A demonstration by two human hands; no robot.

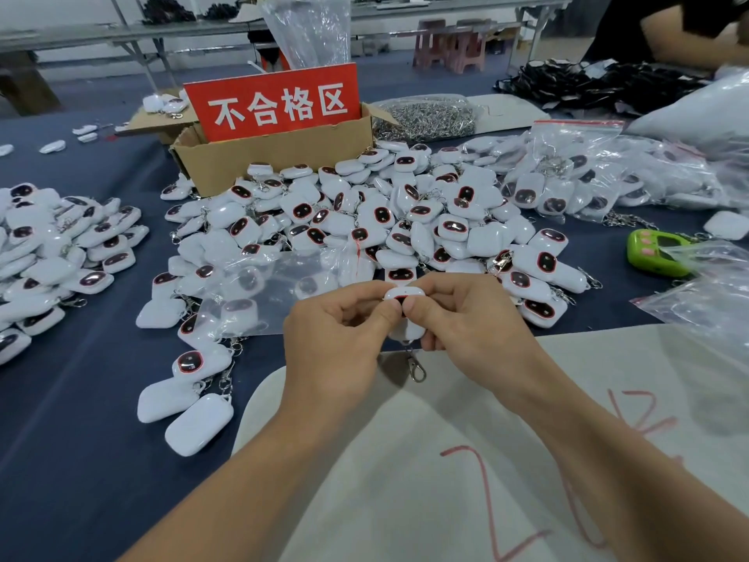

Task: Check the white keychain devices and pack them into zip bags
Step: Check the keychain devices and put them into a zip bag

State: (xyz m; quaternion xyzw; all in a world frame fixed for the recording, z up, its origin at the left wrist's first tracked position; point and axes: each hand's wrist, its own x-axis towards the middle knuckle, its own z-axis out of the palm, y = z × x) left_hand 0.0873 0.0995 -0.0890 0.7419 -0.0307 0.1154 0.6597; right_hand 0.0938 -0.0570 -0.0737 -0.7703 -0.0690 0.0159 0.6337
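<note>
White plastic, the device [405, 294] is pinched between both hands, just near of the pile [364, 212]. The left hand [344, 330] and right hand [466, 318] meet over it. Both thumbs press side by side on its near face and the other fingers curl round behind, so neither hand is free. Its long axis runs near to far, tipped up, and the clasp [417, 369] hangs from the near end over the edge of the pale sheet [446, 460].

This looks like the checking step. The empty bag [275, 290] lies flat on the pile, just left of the left hand and a little farther off. That hand is the nearer one to fetch it, while the right keeps the device. A red line shows at the bag's right end, probably the zip mouth, though I cannot tell for sure. The reject box [283, 156] stands far, beyond the pile.
</note>
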